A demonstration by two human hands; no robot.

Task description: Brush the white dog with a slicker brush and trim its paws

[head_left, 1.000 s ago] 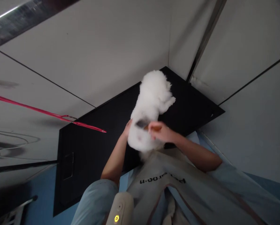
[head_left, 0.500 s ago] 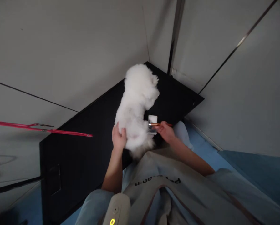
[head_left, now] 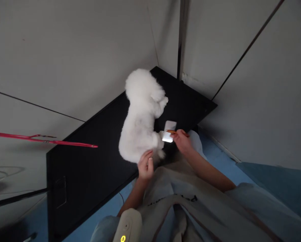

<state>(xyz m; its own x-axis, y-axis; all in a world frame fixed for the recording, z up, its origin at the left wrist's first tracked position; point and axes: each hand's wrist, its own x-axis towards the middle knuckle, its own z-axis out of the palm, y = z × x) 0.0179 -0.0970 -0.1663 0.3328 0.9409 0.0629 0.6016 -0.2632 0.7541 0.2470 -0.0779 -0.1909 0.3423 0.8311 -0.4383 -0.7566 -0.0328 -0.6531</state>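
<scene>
A fluffy white dog (head_left: 137, 124) lies on a black table (head_left: 95, 171), its rounded head toward the far edge and its legs toward the right. My right hand (head_left: 182, 141) is closed around the orange-brown handle of a slicker brush (head_left: 169, 131). The brush's flat rectangular head catches the light beside the dog's hind paw; whether they touch I cannot tell. At the dog's rear, near its tail, my left hand (head_left: 145, 165) rests against the fur with fingers stretched out and thumb apart.
A red strap (head_left: 72, 144) hangs across the left side above the table. Grey wall panels (head_left: 77, 50) stand behind the far edges, with a dark upright post (head_left: 181, 40) at the back corner. Blue floor (head_left: 216, 144) shows at the right.
My left hand has slid from the dog's back to its rear near the tail. The brush has shifted slightly right and its head has tilted, so its flat face shows.
</scene>
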